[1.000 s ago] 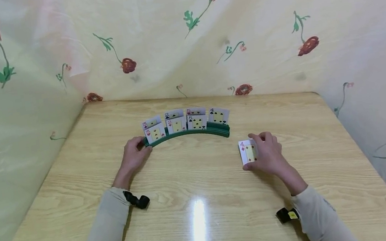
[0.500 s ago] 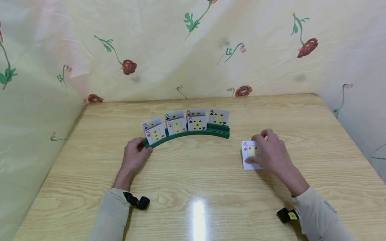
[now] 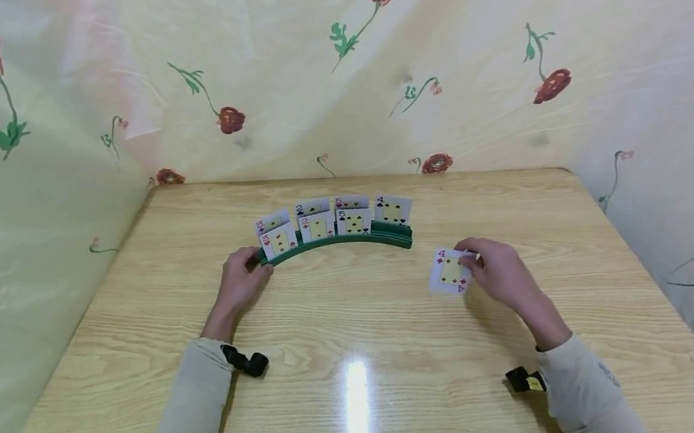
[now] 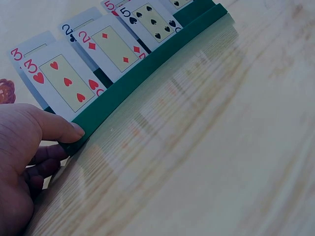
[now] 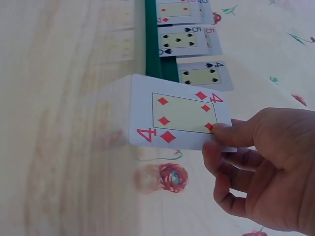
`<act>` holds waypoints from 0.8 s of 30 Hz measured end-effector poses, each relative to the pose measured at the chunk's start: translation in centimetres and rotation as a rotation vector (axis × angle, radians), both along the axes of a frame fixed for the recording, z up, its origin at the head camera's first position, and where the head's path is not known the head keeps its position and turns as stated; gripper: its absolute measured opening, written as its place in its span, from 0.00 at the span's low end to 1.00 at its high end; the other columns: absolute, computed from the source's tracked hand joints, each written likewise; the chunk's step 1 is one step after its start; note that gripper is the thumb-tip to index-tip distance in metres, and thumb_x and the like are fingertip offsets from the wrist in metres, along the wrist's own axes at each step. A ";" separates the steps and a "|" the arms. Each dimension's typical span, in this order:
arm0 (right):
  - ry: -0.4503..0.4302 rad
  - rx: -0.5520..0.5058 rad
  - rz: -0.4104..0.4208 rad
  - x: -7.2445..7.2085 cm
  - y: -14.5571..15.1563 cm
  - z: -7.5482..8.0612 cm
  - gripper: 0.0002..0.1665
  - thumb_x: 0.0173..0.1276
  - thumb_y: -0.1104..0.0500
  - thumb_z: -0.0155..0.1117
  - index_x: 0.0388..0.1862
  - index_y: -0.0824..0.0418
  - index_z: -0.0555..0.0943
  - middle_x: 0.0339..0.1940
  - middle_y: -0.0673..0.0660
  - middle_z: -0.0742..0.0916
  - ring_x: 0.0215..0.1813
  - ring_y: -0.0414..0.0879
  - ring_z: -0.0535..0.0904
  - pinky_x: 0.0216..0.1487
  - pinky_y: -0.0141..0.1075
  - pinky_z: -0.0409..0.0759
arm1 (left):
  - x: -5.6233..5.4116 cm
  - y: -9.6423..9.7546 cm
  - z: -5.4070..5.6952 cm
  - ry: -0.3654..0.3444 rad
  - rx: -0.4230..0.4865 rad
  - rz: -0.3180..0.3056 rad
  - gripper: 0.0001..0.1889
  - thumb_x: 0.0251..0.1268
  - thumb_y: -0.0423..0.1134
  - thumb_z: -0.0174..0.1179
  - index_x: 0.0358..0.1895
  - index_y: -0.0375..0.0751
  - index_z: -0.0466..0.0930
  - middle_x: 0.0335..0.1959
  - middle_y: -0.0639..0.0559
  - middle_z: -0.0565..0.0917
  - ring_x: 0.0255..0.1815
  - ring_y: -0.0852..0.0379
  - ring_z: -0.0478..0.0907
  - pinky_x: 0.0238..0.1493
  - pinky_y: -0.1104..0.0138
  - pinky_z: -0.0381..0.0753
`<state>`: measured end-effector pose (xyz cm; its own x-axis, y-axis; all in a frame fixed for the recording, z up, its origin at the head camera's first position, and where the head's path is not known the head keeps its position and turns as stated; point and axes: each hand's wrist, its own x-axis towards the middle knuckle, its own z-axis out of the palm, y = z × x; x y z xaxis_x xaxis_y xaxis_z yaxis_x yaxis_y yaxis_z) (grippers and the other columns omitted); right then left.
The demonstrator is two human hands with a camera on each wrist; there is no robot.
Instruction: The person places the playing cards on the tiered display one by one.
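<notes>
A curved green card holder [image 3: 337,238] stands toward the back of the table with playing cards upright in two rows. Its left end is gripped by my left hand [image 3: 241,279], the thumb on the front edge beside the three of hearts [image 4: 64,81]. To the right of the holder, my right hand [image 3: 497,269] pinches the four of diamonds [image 5: 179,115] by one end between thumb and fingers, face showing, tilted above the table. The four of spades [image 3: 393,210] stands alone in the back row at the right end, nothing in front of it.
The wooden table [image 3: 407,356] carries a bright light reflection near its front. Flowered cloth [image 3: 299,68] rises behind and at both sides. The five of spades [image 3: 354,221] and two of diamonds [image 3: 318,226] fill the holder's middle front slots.
My right hand has shifted its grip to the right edge of the four of diamonds, which now tilts and shows more of its face. My left hand stays on the holder.
</notes>
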<state>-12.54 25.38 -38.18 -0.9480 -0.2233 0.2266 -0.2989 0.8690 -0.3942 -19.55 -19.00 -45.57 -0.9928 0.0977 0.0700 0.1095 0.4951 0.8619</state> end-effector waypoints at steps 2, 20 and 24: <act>-0.004 -0.027 0.009 -0.1 0.1 0.2 0.12 0.68 0.70 0.62 0.50 0.70 0.83 0.42 0.68 0.89 0.32 0.50 0.81 0.32 0.37 0.76 | 0.0 0.0 0.0 0.003 -0.004 0.000 0.20 0.65 0.31 0.61 0.58 0.26 0.78 0.54 0.31 0.80 0.53 0.42 0.75 0.58 0.55 0.71; 0.038 -0.147 0.015 -2.5 -1.4 1.6 0.11 0.70 0.67 0.63 0.49 0.69 0.84 0.41 0.68 0.89 0.29 0.52 0.86 0.26 0.28 0.75 | -0.1 -0.1 -0.1 0.006 -0.003 0.006 0.19 0.65 0.31 0.61 0.57 0.26 0.78 0.53 0.31 0.80 0.52 0.43 0.75 0.56 0.57 0.72; 0.053 -0.163 0.008 -3.3 -2.1 1.8 0.10 0.71 0.66 0.63 0.48 0.68 0.84 0.40 0.68 0.90 0.29 0.52 0.86 0.26 0.28 0.75 | 0.0 -0.1 -0.1 0.001 0.004 -0.001 0.19 0.66 0.31 0.61 0.58 0.26 0.78 0.54 0.31 0.80 0.53 0.43 0.75 0.56 0.57 0.72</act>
